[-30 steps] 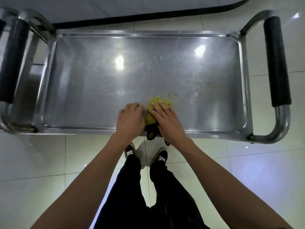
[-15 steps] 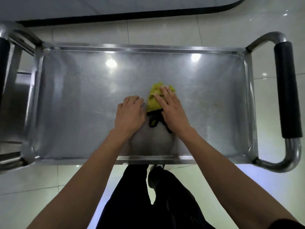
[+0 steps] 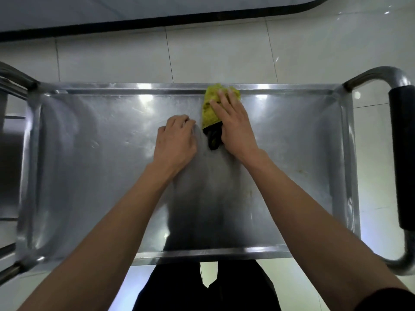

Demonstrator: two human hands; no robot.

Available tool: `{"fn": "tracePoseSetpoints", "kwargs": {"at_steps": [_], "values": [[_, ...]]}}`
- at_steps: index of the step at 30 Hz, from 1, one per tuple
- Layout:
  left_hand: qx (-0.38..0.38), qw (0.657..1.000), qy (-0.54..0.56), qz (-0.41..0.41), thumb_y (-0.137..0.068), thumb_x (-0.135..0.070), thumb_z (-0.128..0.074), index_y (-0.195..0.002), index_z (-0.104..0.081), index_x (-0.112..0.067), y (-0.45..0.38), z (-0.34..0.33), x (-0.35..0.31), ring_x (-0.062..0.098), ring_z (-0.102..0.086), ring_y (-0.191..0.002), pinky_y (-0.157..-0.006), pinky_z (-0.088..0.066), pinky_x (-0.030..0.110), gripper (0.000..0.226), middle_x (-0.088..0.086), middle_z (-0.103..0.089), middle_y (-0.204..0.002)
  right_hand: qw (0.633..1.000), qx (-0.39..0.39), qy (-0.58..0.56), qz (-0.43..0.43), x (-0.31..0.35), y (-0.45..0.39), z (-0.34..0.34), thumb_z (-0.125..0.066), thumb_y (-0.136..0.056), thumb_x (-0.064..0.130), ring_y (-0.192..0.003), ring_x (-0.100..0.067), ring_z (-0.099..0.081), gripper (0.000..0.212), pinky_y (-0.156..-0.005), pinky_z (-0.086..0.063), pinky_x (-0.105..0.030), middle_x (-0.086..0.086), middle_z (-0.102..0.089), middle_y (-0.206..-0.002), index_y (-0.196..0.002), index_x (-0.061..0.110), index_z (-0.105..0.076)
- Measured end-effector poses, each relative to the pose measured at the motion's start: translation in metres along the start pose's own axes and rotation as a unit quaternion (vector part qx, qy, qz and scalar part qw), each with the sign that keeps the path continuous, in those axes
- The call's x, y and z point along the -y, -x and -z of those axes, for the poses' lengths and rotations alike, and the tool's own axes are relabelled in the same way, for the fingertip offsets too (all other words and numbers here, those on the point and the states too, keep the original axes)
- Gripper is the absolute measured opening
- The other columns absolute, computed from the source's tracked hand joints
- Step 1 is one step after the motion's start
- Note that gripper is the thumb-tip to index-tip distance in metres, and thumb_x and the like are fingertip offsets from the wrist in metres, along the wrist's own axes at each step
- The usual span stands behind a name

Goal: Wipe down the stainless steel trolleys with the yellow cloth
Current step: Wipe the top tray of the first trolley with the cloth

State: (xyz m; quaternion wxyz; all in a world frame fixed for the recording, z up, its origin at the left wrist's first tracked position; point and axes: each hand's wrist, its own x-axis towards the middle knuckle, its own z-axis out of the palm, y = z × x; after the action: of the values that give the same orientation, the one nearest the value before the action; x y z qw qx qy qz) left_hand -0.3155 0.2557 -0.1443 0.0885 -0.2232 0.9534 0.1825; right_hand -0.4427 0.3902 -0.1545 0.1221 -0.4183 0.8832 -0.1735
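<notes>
Pretty plain room, honestly. The floor (image 3: 224, 59) is laid with big glossy white tiles, split by thin grey grout lines, and small bright spots of overhead light are reflected in the shine, mostly toward the upper right. Along the top, a pale grey mat or platform (image 3: 134, 7) is seen, edged with a black border (image 3: 157, 21) that curves up at the right end; what it really is can't be told. Over at the far left edge a second bit of metal furniture (image 3: 11, 153) is partly caught, cut off by the frame.
</notes>
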Motion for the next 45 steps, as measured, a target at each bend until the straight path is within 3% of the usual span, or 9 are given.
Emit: {"fn": "tracePoseSetpoints", "kwargs": {"at_steps": [5, 8, 10, 14, 23, 30, 38, 45], "values": [[-0.001, 1.000, -0.003, 0.009, -0.096, -0.019, -0.046, -0.132, -0.058, -0.012, -0.012, 0.004, -0.002, 0.024, -0.040, -0.136, -0.103, -0.041, 0.045, 0.038, 0.004, -0.050, -0.144, 0.994, 0.021, -0.108, -0.026, 0.000, -0.007, 0.002, -0.041, -0.087, 0.026, -0.154, -0.021, -0.003, 0.068, -0.125, -0.004, -0.043, -0.005, -0.015, -0.166, -0.154, 0.015, -0.033], [0.002, 1.000, -0.008, 0.006, -0.094, -0.017, -0.046, -0.127, -0.059, -0.009, -0.014, 0.001, -0.006, 0.024, -0.042, -0.133, -0.099, -0.041, 0.044, 0.036, 0.005, -0.051, -0.140, 0.999, 0.001, -0.032, -0.037, 0.002, -0.008, -0.012, -0.035, -0.104, 0.038, -0.154, -0.019, 0.000, 0.059, -0.125, -0.004, -0.042, -0.003, -0.008, -0.167, -0.157, 0.018, -0.021], [0.001, 1.000, -0.016, 0.006, -0.094, -0.017, -0.045, -0.125, -0.060, -0.008, -0.014, -0.002, -0.009, 0.024, -0.043, -0.131, -0.098, -0.041, 0.044, 0.035, 0.006, -0.051, -0.137, 0.999, -0.015, 0.033, -0.031, 0.001, -0.008, -0.020, -0.035, -0.105, 0.037, -0.154, -0.022, -0.003, 0.058, -0.125, -0.008, -0.042, -0.004, -0.010, -0.167, -0.158, 0.017, -0.020], [-0.006, 0.999, -0.033, 0.009, -0.095, -0.021, -0.044, -0.129, -0.056, -0.011, -0.013, -0.008, -0.019, 0.026, -0.032, -0.141, -0.103, -0.036, 0.047, 0.038, 0.006, -0.046, -0.143, 0.998, -0.022, 0.059, -0.020, -0.013, -0.005, -0.019, -0.035, -0.104, 0.032, -0.154, -0.022, -0.010, 0.055, -0.123, -0.015, -0.043, -0.004, -0.018, -0.165, -0.156, 0.017, -0.027], [0.035, 0.998, -0.051, -0.029, -0.096, -0.024, -0.045, -0.140, -0.048, -0.014, -0.028, -0.021, -0.079, 0.026, -0.024, -0.146, -0.111, -0.031, 0.047, 0.046, 0.005, -0.037, -0.153, 0.995, -0.024, 0.067, -0.070, -0.067, 0.019, 0.008, -0.037, -0.103, 0.028, -0.154, -0.020, -0.008, 0.055, -0.123, -0.014, -0.043, -0.002, -0.016, -0.166, -0.156, 0.018, -0.025], [0.049, 0.995, -0.052, -0.064, -0.095, -0.024, -0.046, -0.139, -0.048, -0.014, -0.047, -0.029, -0.144, 0.028, -0.027, -0.144, -0.111, -0.033, 0.051, 0.045, 0.008, -0.036, -0.153, 0.987, -0.041, 0.067, -0.139, -0.140, 0.050, 0.038, -0.039, -0.102, 0.027, -0.153, -0.021, -0.011, 0.056, -0.123, -0.015, -0.044, -0.002, -0.018, -0.165, -0.156, 0.019, -0.026], [0.065, 0.996, -0.056, 0.001, -0.094, -0.026, -0.048, -0.127, -0.058, -0.006, -0.058, -0.041, -0.176, 0.035, -0.033, -0.137, -0.106, -0.040, 0.057, 0.040, 0.014, -0.040, -0.145, 0.969, -0.085, 0.072, -0.222, -0.232, 0.084, 0.075, -0.036, -0.103, 0.028, -0.153, -0.022, -0.009, 0.055, -0.124, -0.015, -0.047, -0.003, -0.016, -0.165, -0.156, 0.019, -0.024], [0.050, 0.997, -0.057, -0.011, -0.093, -0.023, -0.050, -0.125, -0.059, -0.011, -0.057, -0.042, -0.168, 0.030, -0.037, -0.135, -0.103, -0.043, 0.057, 0.035, 0.009, -0.042, -0.143, 0.967, -0.093, 0.077, -0.226, -0.241, 0.086, 0.077, -0.033, -0.103, 0.029, -0.153, -0.021, -0.010, 0.054, -0.124, -0.014, -0.047, -0.004, -0.018, -0.165, -0.156, 0.018, -0.025]]}}
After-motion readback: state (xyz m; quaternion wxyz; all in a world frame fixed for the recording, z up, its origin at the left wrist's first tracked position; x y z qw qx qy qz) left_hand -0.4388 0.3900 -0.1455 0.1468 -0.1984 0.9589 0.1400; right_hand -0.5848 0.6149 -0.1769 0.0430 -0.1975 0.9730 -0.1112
